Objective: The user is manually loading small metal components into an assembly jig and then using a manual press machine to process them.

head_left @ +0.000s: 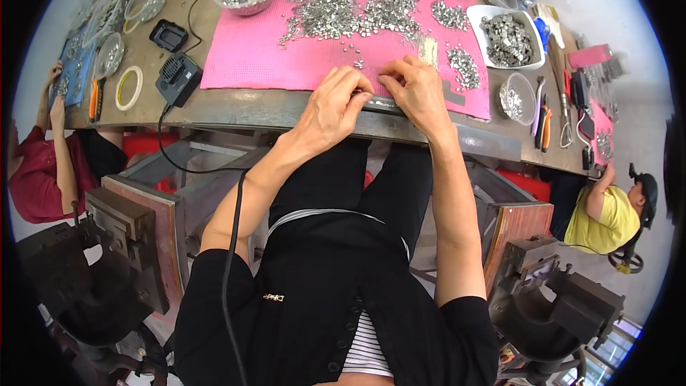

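My left hand point(330, 106) is closed at the front edge of the pink mat point(250, 57), thumb and fingertips pinched together. Beside it my right hand point(418, 89) is also closed in a pinch, its fingertips a little apart from the left ones. Whatever small piece either hand pinches is hidden by the fingers. Between and just below the hands lies a narrow shiny metal strip point(384, 104) along the table edge. A loose heap of small silver metal pieces point(329, 14) spreads over the mat beyond my hands, and a few stray bits point(359, 64) lie nearer.
A clear tub point(248, 6) and a white tray point(530, 25) hold metal parts. At left are a black charger-like device point(179, 78) with a cable and a tape roll point(129, 88). Orange-handled pliers point(546, 125) lie right. Other people sit at both sides.
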A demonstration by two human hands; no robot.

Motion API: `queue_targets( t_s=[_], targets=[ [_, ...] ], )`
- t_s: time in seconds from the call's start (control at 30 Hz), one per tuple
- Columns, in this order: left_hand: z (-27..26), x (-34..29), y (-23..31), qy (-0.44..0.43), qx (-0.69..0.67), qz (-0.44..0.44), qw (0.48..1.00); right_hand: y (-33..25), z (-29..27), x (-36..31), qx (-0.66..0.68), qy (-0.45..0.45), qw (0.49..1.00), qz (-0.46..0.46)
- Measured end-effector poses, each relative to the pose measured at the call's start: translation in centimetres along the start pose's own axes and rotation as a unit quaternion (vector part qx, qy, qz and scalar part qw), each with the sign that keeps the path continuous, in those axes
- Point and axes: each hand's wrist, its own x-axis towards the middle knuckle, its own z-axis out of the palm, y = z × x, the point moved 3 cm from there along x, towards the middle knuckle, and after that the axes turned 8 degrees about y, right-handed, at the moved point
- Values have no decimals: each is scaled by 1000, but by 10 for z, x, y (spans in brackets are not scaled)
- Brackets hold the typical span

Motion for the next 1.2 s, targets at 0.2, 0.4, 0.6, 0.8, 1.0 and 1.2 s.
queue_targets(
  t_s=[0.2,0.4,0.6,0.8,1.0,1.2],
  targets=[
    [8,-6,-3,21,14,30,999,1,4,0,-36,15,999,-37],
    [8,-7,3,31,60,81,994,-3,-4,-8,-16,35,999,-30],
    [6,-6,8,28,82,107,990,-10,-16,-29,88,50,995,18],
    [3,-6,7,13,72,109,991,-19,-19,-42,113,40,993,15],
    [7,-6,5,17,49,94,994,-22,-17,-44,93,48,994,-25],
    [3,-3,1,-8,17,78,997,-26,-14,-45,34,57,996,-59]
  ],
)
